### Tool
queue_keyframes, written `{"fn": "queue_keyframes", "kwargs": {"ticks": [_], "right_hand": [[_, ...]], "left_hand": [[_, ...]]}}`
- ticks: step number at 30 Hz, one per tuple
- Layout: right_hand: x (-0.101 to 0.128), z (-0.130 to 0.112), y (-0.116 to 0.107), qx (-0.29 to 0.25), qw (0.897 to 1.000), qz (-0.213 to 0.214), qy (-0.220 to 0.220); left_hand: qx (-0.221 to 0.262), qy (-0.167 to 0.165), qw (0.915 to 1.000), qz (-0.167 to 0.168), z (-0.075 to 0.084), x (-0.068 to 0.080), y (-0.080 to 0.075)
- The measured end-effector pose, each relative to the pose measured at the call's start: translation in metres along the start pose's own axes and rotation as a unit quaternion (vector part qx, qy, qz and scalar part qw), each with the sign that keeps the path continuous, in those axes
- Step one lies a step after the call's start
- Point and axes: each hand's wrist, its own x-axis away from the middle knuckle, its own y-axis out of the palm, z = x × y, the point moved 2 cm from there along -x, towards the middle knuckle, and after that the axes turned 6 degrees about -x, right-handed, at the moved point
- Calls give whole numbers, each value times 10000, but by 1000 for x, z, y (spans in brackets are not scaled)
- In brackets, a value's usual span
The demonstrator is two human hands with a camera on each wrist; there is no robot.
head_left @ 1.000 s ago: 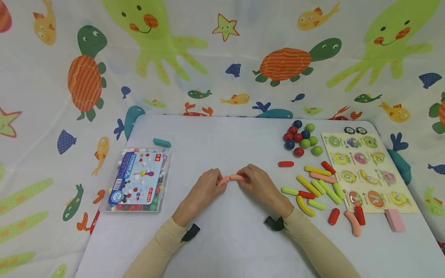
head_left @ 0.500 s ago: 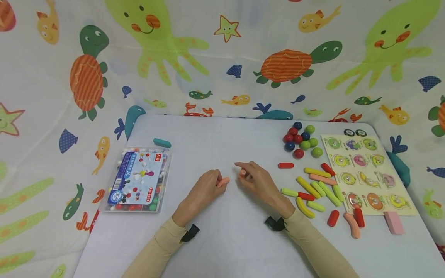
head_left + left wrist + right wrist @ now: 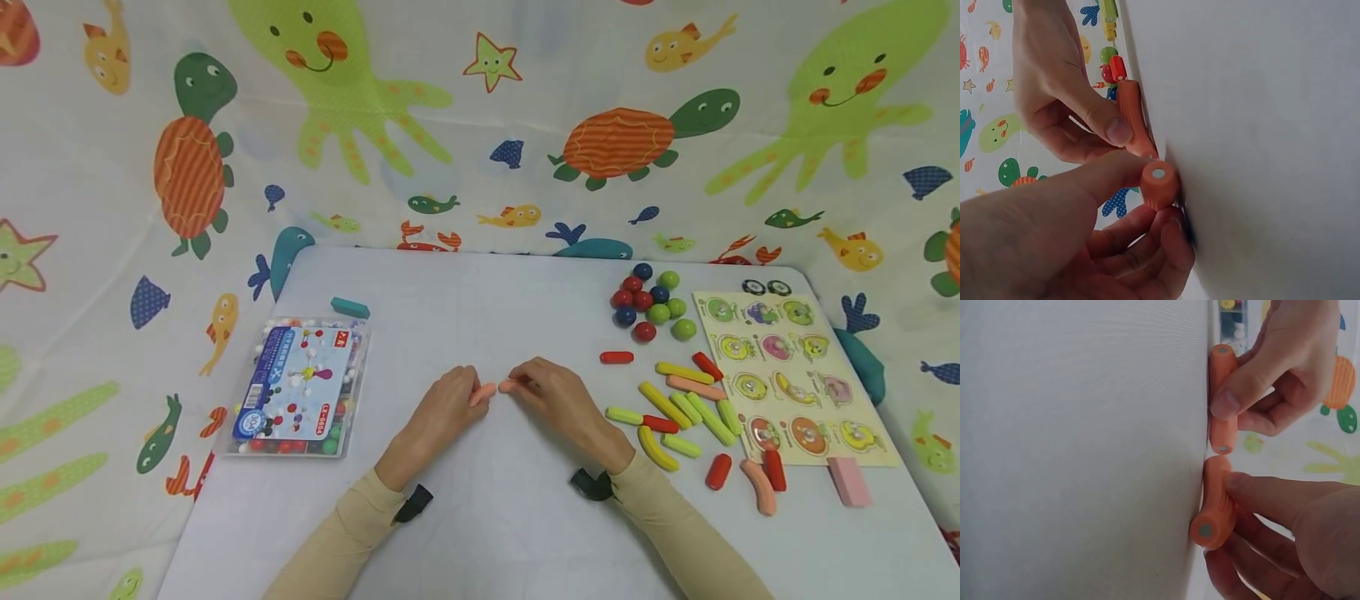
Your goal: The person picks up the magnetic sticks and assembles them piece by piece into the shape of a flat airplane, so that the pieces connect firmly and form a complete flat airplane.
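Note:
Near the middle of the white table, my left hand (image 3: 448, 402) pinches a salmon-orange magnetic rod (image 3: 483, 392) between thumb and fingers. My right hand (image 3: 555, 400) pinches a second, curved salmon-orange magnetic rod (image 3: 507, 387). A narrow gap separates their facing ends in the head view. Grey discs show in the ends of the left-hand rod (image 3: 1223, 432) in the right wrist view. There the right-hand rod (image 3: 1215, 503) lies close to the tabletop, its disc end toward the camera. Fingers cover part of both rods.
Red, yellow, green and salmon rods, including a yellow rod (image 3: 658, 448), lie right of my right hand. Behind them are coloured balls (image 3: 657, 313) and a fruit puzzle board (image 3: 817, 417). At left stand a clear box of beads (image 3: 296, 387) and a teal block (image 3: 350, 307).
One second ago the two rods met or nearly met end to end. Then my right hand drew its rod back and turned it; now it has brought it close to the left rod again.

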Motion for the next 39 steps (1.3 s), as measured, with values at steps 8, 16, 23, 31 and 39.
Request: {"fn": "queue_keyframes", "kwargs": {"ticks": [8, 16, 23, 31, 39], "right_hand": [[0, 0, 3, 196, 9998, -75, -48], [2, 0, 5, 222, 9995, -171, -144], [1, 1, 5, 100, 9989, -450, -126], [2, 2, -12, -205, 9987, -412, 210], [0, 23, -52, -212, 9989, 162, 384]], "left_hand": [[-267, -79, 9996, -53, 2, -1, 4], [-43, -430, 9981, -430, 3, 0, 3], [-484, 15, 9988, -38, 4, 0, 5], [-517, 777, 9954, 240, 6, -3, 12], [-666, 167, 9975, 149, 1, -2, 4]]}}
